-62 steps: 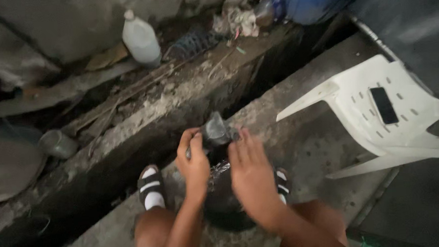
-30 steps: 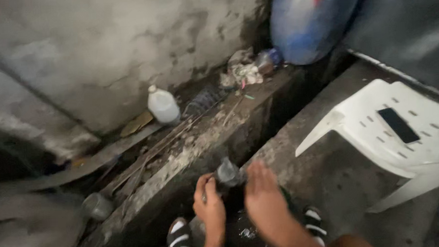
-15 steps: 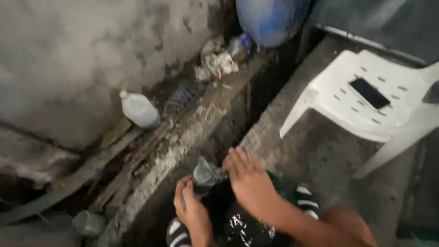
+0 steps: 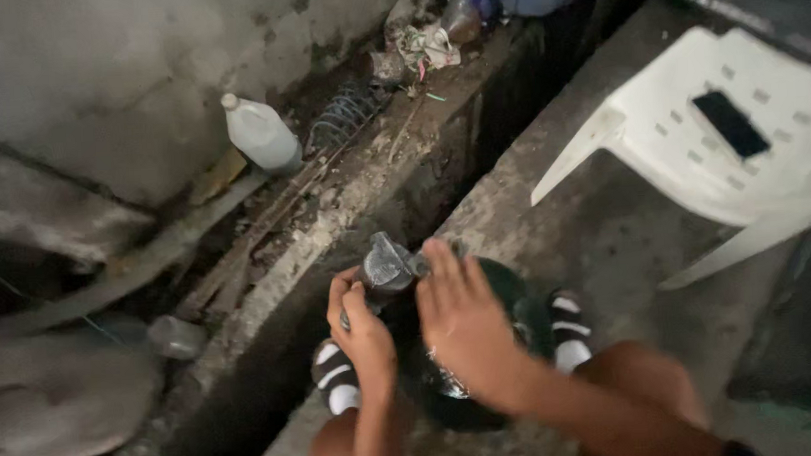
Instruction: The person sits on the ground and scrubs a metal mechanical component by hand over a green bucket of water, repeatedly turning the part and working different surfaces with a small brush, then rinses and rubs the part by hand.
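— Hands first: left hand (image 4: 362, 328) wrapped around a dark grey crumpled object (image 4: 387, 263), fingers curled tight on its lower part. Right hand (image 4: 464, 318) laid flat against the object's right side, fingers stretched and close together, palm pressing rather than clasping.

— And the object's place?

— Held up between both hands, above a round black container (image 4: 509, 292) resting on the concrete floor (image 4: 606, 237) between two feet in black-and-white striped sandals (image 4: 337, 375). Just beside the edge of a deep, dark drainage channel (image 4: 440, 185).

— Shape of the object?

— Blurred; wrinkled and shiny like wet plastic or a squeezed bottle, hard to tell which.

— Surroundings?

— White plastic chair (image 4: 711, 133) to the right, well apart from the hands. Across the channel, a whitish plastic jug (image 4: 261, 134) upright against the rough wall (image 4: 125, 76), a coil of wire (image 4: 346, 112) near it, rubbish (image 4: 420, 45) further along the ledge. Clear bottle (image 4: 175, 336) lying on its side at lower left, near the channel's far edge.
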A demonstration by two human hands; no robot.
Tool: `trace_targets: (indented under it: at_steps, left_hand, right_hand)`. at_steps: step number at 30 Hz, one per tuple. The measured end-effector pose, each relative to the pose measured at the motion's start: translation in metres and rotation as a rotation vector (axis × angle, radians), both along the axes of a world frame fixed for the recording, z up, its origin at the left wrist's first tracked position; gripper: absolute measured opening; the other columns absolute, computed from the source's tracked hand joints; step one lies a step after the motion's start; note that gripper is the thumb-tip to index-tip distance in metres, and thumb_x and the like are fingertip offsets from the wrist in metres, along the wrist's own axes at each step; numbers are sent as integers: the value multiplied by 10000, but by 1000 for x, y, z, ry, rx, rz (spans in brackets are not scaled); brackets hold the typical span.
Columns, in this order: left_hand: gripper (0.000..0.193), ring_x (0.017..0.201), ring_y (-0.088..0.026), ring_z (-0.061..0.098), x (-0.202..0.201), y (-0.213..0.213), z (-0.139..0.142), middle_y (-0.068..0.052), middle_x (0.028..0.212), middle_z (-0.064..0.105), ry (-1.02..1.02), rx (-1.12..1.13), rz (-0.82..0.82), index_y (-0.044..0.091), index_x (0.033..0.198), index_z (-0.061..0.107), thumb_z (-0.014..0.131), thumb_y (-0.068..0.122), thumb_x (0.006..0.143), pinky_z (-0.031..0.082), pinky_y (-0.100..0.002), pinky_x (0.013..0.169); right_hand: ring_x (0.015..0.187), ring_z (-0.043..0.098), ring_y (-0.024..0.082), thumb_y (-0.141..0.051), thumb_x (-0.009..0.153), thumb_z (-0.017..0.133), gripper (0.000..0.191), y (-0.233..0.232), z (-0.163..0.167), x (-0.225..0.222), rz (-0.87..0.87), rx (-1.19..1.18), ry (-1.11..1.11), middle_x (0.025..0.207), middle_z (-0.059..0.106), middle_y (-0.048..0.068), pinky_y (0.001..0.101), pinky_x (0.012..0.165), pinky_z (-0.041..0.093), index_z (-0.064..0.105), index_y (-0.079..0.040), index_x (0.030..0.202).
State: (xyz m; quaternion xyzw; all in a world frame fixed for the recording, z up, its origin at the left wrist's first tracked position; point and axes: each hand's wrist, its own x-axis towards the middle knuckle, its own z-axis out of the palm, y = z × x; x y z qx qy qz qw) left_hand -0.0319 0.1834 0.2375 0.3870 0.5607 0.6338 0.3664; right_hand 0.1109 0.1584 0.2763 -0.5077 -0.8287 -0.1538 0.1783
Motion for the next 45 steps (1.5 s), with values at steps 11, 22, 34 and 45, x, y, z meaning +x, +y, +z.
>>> trace_targets:
  at_steps: [11, 22, 34, 45]
  left_hand:
    - [276, 856, -148, 563, -4, 3, -5, -68, 903, 648, -51, 12, -11, -44, 1024, 641, 459, 159, 984, 468, -286, 813]
    - [274, 857, -152, 555, -3, 0, 3, -66, 905, 638, -12, 11, 12, -47, 1020, 639, 456, 155, 1000, 460, -295, 820]
    - [273, 851, -161, 555, -7, 4, -8, -61, 897, 642, -125, 8, -6, -41, 1014, 649, 463, 157, 1000, 464, -298, 815]
    - [283, 923, -142, 576, -4, 7, -15, -43, 945, 658, -34, -22, 72, -16, 1034, 650, 488, 211, 991, 461, -293, 880]
  right_hand:
    - [1387, 479, 430, -108, 811, 554, 548, 0, 21, 3, -39, -61, 71, 1437, 533, 331, 545, 1165, 351, 581, 167, 1285]
    - [1410, 475, 448, -93, 870, 542, 547, -3, 18, 0, -32, -94, 37, 1441, 518, 351, 543, 1196, 348, 533, 167, 1352]
    - [1439, 442, 408, -52, 826, 593, 506, -4, 8, 4, 96, -44, 176, 1484, 497, 319, 553, 1189, 317, 598, 134, 1297]
    - [1360, 510, 375, -69, 616, 598, 677, 31, 4, 40, -37, -153, 105, 1440, 583, 203, 542, 1081, 369, 609, 11, 1288]
